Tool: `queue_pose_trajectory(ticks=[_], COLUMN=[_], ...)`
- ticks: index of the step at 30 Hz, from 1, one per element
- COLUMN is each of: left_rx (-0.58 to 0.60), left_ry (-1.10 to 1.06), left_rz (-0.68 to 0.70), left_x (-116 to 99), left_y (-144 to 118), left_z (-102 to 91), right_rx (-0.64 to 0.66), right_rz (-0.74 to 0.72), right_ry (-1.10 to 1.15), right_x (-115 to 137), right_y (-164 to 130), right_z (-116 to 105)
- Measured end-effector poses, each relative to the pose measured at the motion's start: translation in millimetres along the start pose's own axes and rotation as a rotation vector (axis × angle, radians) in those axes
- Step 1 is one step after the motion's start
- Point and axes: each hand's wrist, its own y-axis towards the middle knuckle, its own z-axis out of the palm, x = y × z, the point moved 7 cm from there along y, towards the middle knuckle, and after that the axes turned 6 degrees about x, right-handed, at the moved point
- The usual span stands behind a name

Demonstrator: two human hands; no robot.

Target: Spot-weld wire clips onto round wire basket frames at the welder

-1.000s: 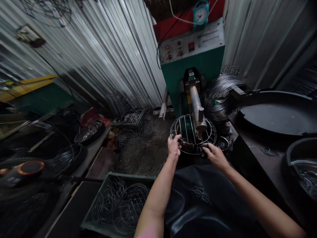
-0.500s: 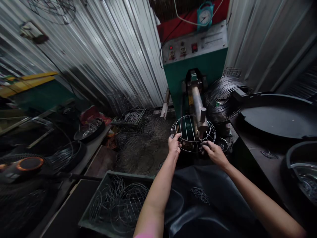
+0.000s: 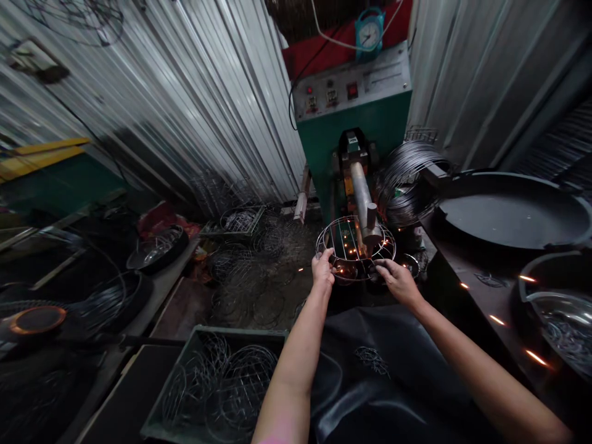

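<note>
The left hand (image 3: 322, 270) gripped the near-left rim of a round wire basket (image 3: 355, 248), fingers curled over the wire. The right hand (image 3: 394, 280) held the near-right rim, fingers closed on it too. The basket sat between the two hands and just beyond them, slipped around the metal arm (image 3: 361, 197) of a green machine (image 3: 354, 117), so that the arm's tip stood inside the ring of wires. Orange sparks (image 3: 354, 251) showed inside the basket near that tip, and more flew out to the right over the dark bench (image 3: 481, 290). A coil of wire (image 3: 404, 182) hung just right of the arm, beside a wide black pan (image 3: 513, 213). At the far right stood a bowl (image 3: 562, 314) holding small wire pieces. Below the left forearm, a green crate (image 3: 217, 382) held other wire baskets, and more lay heaped on the floor (image 3: 259, 277) by the corrugated wall (image 3: 185, 105). A black sheet (image 3: 383, 376) covered the lap area under both arms.
</note>
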Motion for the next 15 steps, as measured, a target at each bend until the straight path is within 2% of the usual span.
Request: queue_pose_trajectory(ticks=[4,7,11,15], left_rx=[0.026,0.024,-0.003,0.011], left_ry=[-0.020,-0.025,-0.006,0.024], left_rz=[0.002,-0.001,-0.004,0.018], left_x=[-1.3,-1.9,1.4,4.2], left_y=[-3.1,-4.2,-8.3,-10.0], left_z=[3.9,4.4,2.6,-4.8], right_rx=[-0.174,-0.152,-0.085,-0.124], right_rz=[0.102,0.274,0.425,0.461], right_ry=[0.017,0.071,0.088,0.051], right_x=[-33.6,-75.3,-113.9,-128.1], right_y=[-35.7,-69.3,-110.1,-140.4], right_z=[-35.9,-51.2,-50.4,-43.5])
